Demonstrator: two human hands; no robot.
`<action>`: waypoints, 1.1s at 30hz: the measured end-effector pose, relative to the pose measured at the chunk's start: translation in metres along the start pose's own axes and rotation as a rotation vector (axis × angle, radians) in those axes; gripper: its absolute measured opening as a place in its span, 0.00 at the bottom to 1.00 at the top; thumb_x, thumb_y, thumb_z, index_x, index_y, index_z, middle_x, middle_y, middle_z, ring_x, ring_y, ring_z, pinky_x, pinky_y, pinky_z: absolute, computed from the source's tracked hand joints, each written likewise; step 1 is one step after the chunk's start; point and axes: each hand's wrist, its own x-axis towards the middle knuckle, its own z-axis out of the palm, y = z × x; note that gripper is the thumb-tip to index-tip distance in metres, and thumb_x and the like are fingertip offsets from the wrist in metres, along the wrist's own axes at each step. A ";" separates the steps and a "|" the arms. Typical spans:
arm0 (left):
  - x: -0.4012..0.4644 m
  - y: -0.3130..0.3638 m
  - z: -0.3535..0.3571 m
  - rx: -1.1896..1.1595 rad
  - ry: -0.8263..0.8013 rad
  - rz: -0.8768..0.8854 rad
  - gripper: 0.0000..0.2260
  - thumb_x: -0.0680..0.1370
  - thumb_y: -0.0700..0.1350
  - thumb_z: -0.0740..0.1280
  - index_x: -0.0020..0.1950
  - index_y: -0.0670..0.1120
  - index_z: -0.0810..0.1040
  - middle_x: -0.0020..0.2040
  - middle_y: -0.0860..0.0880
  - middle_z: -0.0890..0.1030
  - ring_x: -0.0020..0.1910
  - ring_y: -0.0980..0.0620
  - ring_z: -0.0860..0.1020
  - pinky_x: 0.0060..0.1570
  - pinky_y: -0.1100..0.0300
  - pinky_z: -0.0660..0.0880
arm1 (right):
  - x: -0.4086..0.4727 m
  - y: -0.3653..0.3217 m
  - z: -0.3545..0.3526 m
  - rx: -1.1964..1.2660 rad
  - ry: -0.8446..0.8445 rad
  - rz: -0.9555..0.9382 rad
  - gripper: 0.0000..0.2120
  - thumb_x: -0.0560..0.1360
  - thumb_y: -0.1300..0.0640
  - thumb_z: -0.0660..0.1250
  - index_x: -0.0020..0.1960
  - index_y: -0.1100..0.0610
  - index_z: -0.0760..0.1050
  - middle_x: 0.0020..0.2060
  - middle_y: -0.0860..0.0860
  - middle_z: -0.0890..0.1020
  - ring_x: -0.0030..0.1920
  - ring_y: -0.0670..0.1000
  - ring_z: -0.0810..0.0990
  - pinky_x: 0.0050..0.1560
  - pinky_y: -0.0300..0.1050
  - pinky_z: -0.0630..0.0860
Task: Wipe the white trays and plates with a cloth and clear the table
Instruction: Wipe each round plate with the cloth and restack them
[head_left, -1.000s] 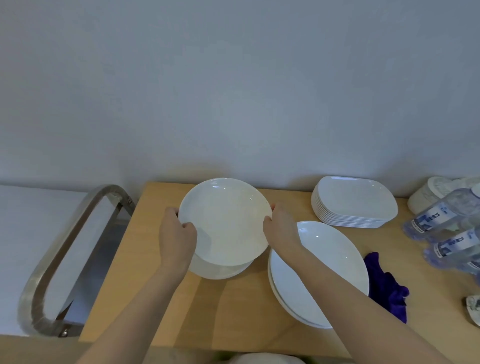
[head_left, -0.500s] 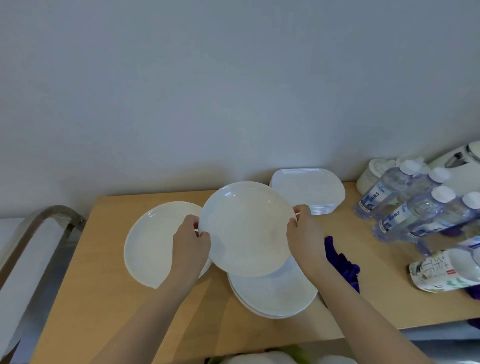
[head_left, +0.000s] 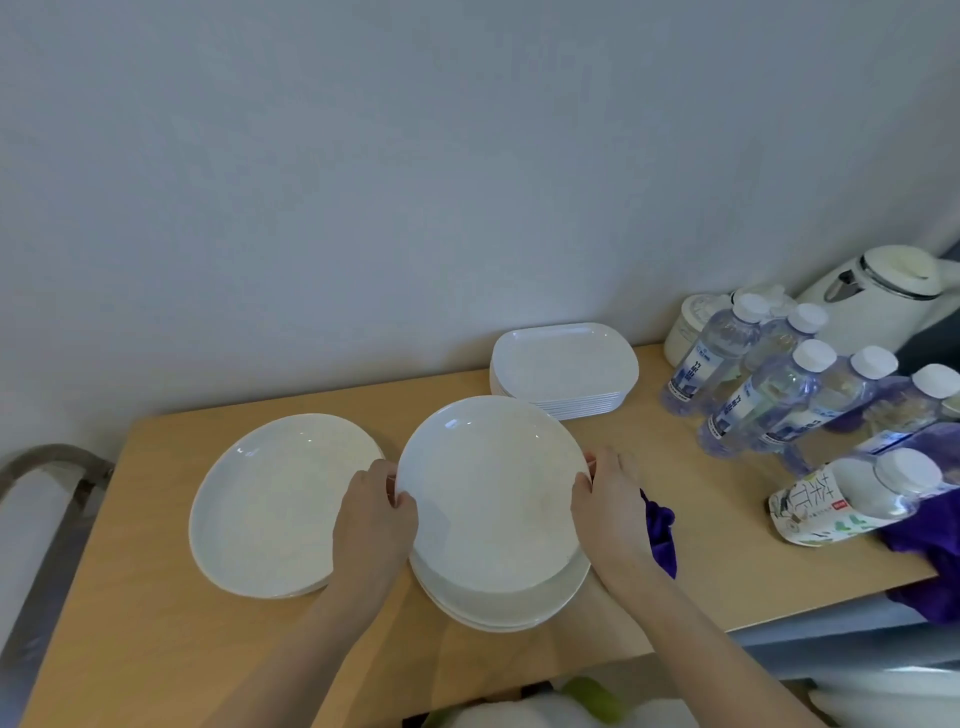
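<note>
I hold a round white plate (head_left: 491, 493) by its two sides, low over a stack of round plates (head_left: 511, 605) at the table's middle. My left hand (head_left: 374, 512) grips its left rim and my right hand (head_left: 610, 501) grips its right rim. Another round white plate (head_left: 275, 506) lies flat to the left. A stack of white rectangular trays (head_left: 563, 371) stands at the back by the wall. A purple cloth (head_left: 661, 535) lies crumpled just right of my right hand, partly hidden by my wrist.
The wooden table (head_left: 727, 566) carries several water bottles (head_left: 758, 400), a lying tea bottle (head_left: 852, 499), a white jar (head_left: 691, 330) and a white kettle (head_left: 883, 296) on the right. A metal rail (head_left: 47, 462) stands off the left end.
I carried the plate rightward from above the left plate to above the middle stack and lowered it. The camera view swung right, bringing bottles and kettle into sight.
</note>
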 end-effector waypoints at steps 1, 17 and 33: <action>-0.001 0.000 0.001 0.014 -0.002 -0.006 0.07 0.74 0.39 0.61 0.49 0.49 0.73 0.42 0.50 0.74 0.39 0.53 0.73 0.36 0.59 0.68 | -0.001 0.002 0.001 -0.007 0.000 -0.001 0.10 0.79 0.64 0.56 0.58 0.61 0.69 0.55 0.56 0.70 0.40 0.55 0.73 0.38 0.44 0.66; -0.018 -0.004 0.013 0.153 -0.013 0.039 0.09 0.77 0.41 0.60 0.54 0.47 0.77 0.42 0.51 0.71 0.41 0.50 0.72 0.40 0.56 0.72 | -0.008 0.023 0.007 -0.177 -0.074 -0.018 0.09 0.79 0.63 0.55 0.59 0.61 0.67 0.57 0.54 0.70 0.49 0.54 0.74 0.38 0.40 0.67; -0.023 0.001 0.008 0.341 -0.078 0.069 0.11 0.79 0.41 0.57 0.58 0.44 0.75 0.43 0.48 0.69 0.42 0.48 0.71 0.39 0.57 0.70 | -0.010 0.034 0.018 -0.324 -0.053 -0.016 0.09 0.79 0.62 0.57 0.59 0.60 0.66 0.57 0.53 0.72 0.42 0.47 0.70 0.32 0.35 0.65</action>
